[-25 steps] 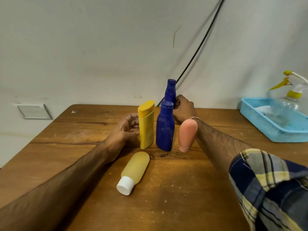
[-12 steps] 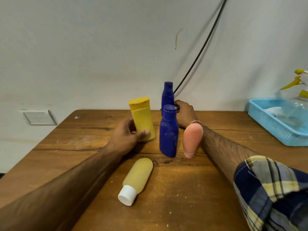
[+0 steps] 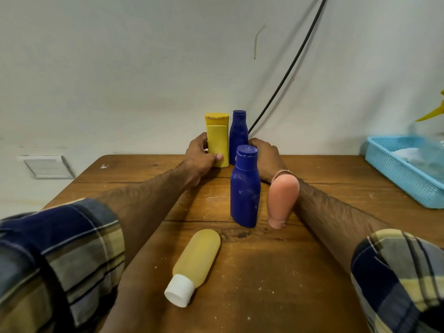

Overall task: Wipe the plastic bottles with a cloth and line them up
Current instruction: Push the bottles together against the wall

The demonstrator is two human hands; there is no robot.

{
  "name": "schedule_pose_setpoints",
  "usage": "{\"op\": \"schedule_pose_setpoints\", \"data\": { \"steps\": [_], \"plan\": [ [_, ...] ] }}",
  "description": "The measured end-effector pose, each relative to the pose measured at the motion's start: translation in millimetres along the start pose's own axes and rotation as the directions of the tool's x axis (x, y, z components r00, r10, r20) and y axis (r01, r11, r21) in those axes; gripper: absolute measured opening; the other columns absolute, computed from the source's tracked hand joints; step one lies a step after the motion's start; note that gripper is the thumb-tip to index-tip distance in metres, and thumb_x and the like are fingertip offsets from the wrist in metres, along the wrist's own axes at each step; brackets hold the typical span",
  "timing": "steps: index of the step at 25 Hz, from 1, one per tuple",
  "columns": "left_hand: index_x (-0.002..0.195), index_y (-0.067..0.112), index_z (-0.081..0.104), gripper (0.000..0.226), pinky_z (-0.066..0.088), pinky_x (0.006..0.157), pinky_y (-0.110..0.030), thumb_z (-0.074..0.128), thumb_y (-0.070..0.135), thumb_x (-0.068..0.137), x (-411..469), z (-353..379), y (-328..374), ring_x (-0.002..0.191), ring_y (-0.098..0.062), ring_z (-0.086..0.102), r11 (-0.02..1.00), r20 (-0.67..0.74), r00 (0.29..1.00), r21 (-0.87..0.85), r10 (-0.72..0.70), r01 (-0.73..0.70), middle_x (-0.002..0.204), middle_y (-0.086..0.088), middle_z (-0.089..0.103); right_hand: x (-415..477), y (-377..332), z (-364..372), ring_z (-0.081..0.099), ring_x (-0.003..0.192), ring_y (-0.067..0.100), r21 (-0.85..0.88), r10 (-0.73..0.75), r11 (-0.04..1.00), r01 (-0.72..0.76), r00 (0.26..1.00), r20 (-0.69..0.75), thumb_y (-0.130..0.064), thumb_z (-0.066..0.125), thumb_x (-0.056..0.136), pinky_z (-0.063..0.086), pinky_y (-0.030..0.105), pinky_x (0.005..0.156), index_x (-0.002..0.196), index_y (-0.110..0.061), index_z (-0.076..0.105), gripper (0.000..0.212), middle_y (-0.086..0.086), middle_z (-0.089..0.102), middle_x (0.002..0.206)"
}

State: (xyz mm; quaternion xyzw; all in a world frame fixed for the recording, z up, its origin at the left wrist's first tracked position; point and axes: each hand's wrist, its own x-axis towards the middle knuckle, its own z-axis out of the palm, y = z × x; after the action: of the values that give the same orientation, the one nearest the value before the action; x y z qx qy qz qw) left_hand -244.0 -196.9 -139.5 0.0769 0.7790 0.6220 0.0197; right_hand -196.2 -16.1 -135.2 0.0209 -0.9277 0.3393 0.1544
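Observation:
At the table's far edge by the wall, my left hand (image 3: 200, 157) grips the upright yellow bottle (image 3: 217, 140). Right beside it stands a tall blue bottle (image 3: 238, 133), with my right hand (image 3: 265, 158) closed around its lower part. Nearer to me a second blue bottle (image 3: 245, 188) stands upright and partly hides my right hand. A pink bottle (image 3: 282, 198) stands cap-down against my right forearm. A translucent yellow bottle with a white cap (image 3: 192, 263) lies on its side in front. No cloth is in either hand.
The wooden table (image 3: 276, 272) is dusty. A blue plastic basket (image 3: 403, 174) sits at the right edge, holding something white and a clear spray bottle with a yellow trigger (image 3: 432, 114). A black cable (image 3: 288, 68) runs down the wall behind the bottles.
My left hand took hold of the yellow bottle, lifted it and carried it back to the wall edge beside the tall blue bottle. My right hand stayed on the tall blue bottle.

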Motion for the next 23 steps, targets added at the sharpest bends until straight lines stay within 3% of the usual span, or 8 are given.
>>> {"op": "schedule_pose_setpoints", "data": {
  "steps": [7, 10, 12, 14, 16, 18, 20, 23],
  "plan": [
    [0.145, 0.023, 0.047, 0.067, 0.055, 0.100, -0.051, 0.073, -0.001, 0.088, 5.9, 5.4, -8.6, 0.122, -0.028, 0.060, 0.994, 0.041, 0.999, -0.105, 0.012, -0.008, 0.135, -0.006, 0.060, 0.5, -4.6, -2.4, 0.046, 0.069, 0.000, -0.089, 0.020, 0.996, -0.017, 0.999, 0.038, -0.026, 0.062, 0.097, 0.030, 0.007, 0.060, 0.123, -0.008, 0.055, 0.033, -0.004, 0.051, 0.101],
    [0.144, 0.022, 0.047, 0.066, 0.054, 0.101, -0.052, 0.071, -0.003, 0.088, 5.0, 5.8, -8.3, 0.121, -0.027, 0.061, 0.991, 0.072, 0.997, -0.131, 0.015, -0.006, 0.132, -0.007, 0.061, -3.1, -8.3, -4.1, 0.053, 0.090, 0.015, -0.017, 0.085, 0.996, -0.084, 0.996, 0.020, -0.017, 0.056, 0.099, 0.047, 0.021, 0.082, 0.128, -0.003, 0.055, 0.032, 0.012, 0.061, 0.114],
    [0.144, 0.023, 0.046, 0.065, 0.055, 0.101, -0.051, 0.071, -0.002, 0.089, 4.8, 6.9, -8.5, 0.120, -0.026, 0.061, 0.991, 0.083, 0.996, -0.129, 0.025, -0.014, 0.131, -0.006, 0.061, -6.0, -9.1, -6.6, 0.058, 0.102, 0.027, -0.004, 0.111, 0.994, -0.111, 0.994, -0.001, -0.015, 0.056, 0.098, 0.045, 0.033, 0.092, 0.131, -0.008, 0.057, 0.034, 0.015, 0.063, 0.121],
    [0.143, 0.024, 0.046, 0.067, 0.055, 0.100, -0.050, 0.071, -0.004, 0.088, 4.5, 6.3, -9.0, 0.121, -0.026, 0.061, 0.990, 0.090, 0.996, -0.142, 0.025, -0.012, 0.132, -0.006, 0.060, -6.5, -9.9, -6.9, 0.059, 0.102, 0.025, 0.000, 0.115, 0.993, -0.115, 0.993, 0.000, -0.017, 0.057, 0.097, 0.045, 0.035, 0.094, 0.129, -0.012, 0.058, 0.033, 0.012, 0.065, 0.120],
    [0.144, 0.025, 0.045, 0.069, 0.056, 0.100, -0.050, 0.070, -0.006, 0.087, 4.2, 5.1, -9.4, 0.122, -0.027, 0.060, 0.987, 0.087, 0.996, -0.158, 0.011, 0.003, 0.134, -0.008, 0.059, -7.2, -10.9, -8.0, 0.056, 0.083, 0.009, -0.024, 0.105, 0.994, -0.105, 0.994, 0.010, -0.020, 0.062, 0.096, 0.050, 0.029, 0.088, 0.122, -0.015, 0.058, 0.027, 0.001, 0.065, 0.105],
    [0.145, 0.025, 0.044, 0.071, 0.056, 0.100, -0.051, 0.069, -0.008, 0.087, 3.3, 2.5, -10.0, 0.122, -0.027, 0.059, 0.986, 0.085, 0.996, -0.165, -0.006, 0.020, 0.134, -0.009, 0.058, -12.9, -10.7, -12.8, 0.052, 0.074, 0.001, -0.026, 0.116, 0.993, -0.115, 0.992, 0.058, -0.026, 0.071, 0.090, 0.049, 0.014, 0.071, 0.123, -0.019, 0.053, 0.038, -0.012, 0.056, 0.098],
    [0.145, 0.024, 0.043, 0.072, 0.055, 0.100, -0.051, 0.069, -0.008, 0.087, 2.2, 1.5, -9.1, 0.122, -0.027, 0.059, 0.983, 0.076, 0.997, -0.179, -0.016, 0.029, 0.135, -0.009, 0.058, -25.9, -9.8, -27.6, 0.062, 0.089, 0.006, 0.180, 0.186, 0.963, -0.201, 0.978, 0.097, -0.022, 0.081, 0.080, 0.055, 0.020, 0.074, 0.129, -0.024, 0.050, 0.059, -0.011, 0.059, 0.116],
    [0.145, 0.024, 0.042, 0.072, 0.055, 0.101, -0.047, 0.068, -0.010, 0.087, 0.1, 0.6, -7.0, 0.122, -0.026, 0.058, 0.984, 0.054, 0.998, -0.174, -0.021, 0.030, 0.136, -0.009, 0.057, -59.3, -27.7, -68.3, 0.068, 0.096, 0.018, 0.439, 0.209, 0.889, -0.131, 0.969, -0.134, -0.010, 0.071, 0.076, 0.059, 0.035, 0.082, 0.112, -0.019, 0.060, 0.039, 0.006, 0.069, 0.116]
  ]
}}
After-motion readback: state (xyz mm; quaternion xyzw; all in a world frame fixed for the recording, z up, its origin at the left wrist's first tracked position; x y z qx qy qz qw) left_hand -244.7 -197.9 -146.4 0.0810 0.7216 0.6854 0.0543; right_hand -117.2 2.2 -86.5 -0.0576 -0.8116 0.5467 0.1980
